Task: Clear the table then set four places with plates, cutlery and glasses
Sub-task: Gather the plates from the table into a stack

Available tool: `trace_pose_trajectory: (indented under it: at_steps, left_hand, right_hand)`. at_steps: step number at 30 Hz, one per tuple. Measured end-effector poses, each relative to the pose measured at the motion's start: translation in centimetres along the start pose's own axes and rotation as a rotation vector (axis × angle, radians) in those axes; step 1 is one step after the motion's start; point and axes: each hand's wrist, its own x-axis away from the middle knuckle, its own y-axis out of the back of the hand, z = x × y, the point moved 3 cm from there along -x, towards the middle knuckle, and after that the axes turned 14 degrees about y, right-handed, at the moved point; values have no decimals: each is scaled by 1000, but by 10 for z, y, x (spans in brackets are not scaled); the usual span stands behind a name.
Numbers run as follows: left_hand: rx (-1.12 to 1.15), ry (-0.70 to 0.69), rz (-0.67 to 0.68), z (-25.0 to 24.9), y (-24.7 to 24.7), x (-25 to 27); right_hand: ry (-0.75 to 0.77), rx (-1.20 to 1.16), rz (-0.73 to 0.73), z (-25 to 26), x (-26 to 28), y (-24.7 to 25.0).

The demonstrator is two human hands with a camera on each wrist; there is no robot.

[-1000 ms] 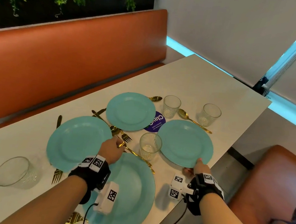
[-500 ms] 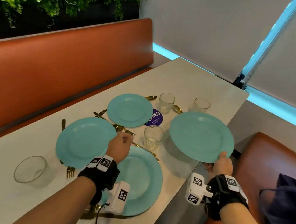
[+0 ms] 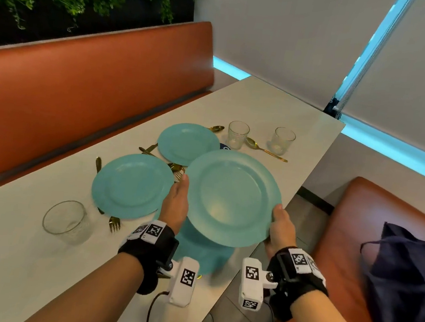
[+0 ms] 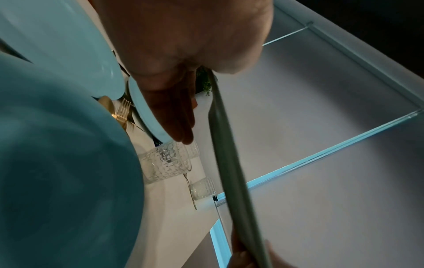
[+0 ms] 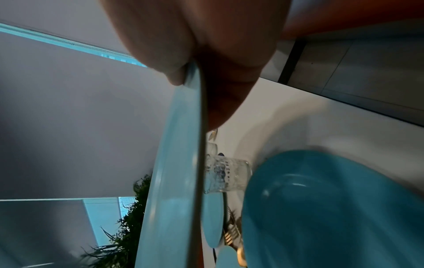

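Observation:
A teal plate (image 3: 231, 197) hangs level above the table's near right part. My right hand (image 3: 281, 228) pinches its right rim, thumb on top and fingers beneath. My left hand (image 3: 175, 201) lies with straight fingers against its left rim. In the left wrist view the plate (image 4: 229, 163) shows edge-on beside my fingers (image 4: 179, 117). The right wrist view also has the plate (image 5: 174, 181) edge-on. Directly under it a second teal plate (image 3: 204, 254) rests on the table, with a patterned glass (image 4: 165, 163) standing beyond that.
Two more teal plates (image 3: 132, 185) (image 3: 188, 144) lie on the white table (image 3: 277, 107), with gold cutlery between them. Two small glasses (image 3: 237, 134) (image 3: 283, 140) and a gold spoon (image 3: 265, 149) sit farther back. A wide glass (image 3: 65, 217) stands left. A dark bag (image 3: 403, 285) lies on the right seat.
My right hand lifted the plate off the table, swung it out past the right edge, then brought it back over the near plate. My left hand left the cutlery and came to the plate's rim.

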Motion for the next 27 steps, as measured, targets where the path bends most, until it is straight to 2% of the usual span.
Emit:
trace_pose_trajectory:
  at_steps: [7,11,14,16,18,22,27]
  left_hand:
    - [38,-15,-109,-9,19,15]
    - [98,-22,-188,-8,36,9]
    - [185,-13,-210,-9,48,8]
    - [215,-10,-230,-10,55,10]
    - [224,-19,-259,-10,62,10]
    - [208,-2,-280,-5,72,8]
    - [210,-5,-273,-1,74,5]
  right_hand:
    - [-106,148,88,-28,11,5]
    - [-202,340,96,-46,10,7]
    - [-290,572,190,-71,10,5]
    - [-330,652,188,-86,8,5]
    - [-338,713,185,-98,4,5]
    - [-366,675,175,-97,8,-2]
    - [-251,663,239,-110,-4,4]
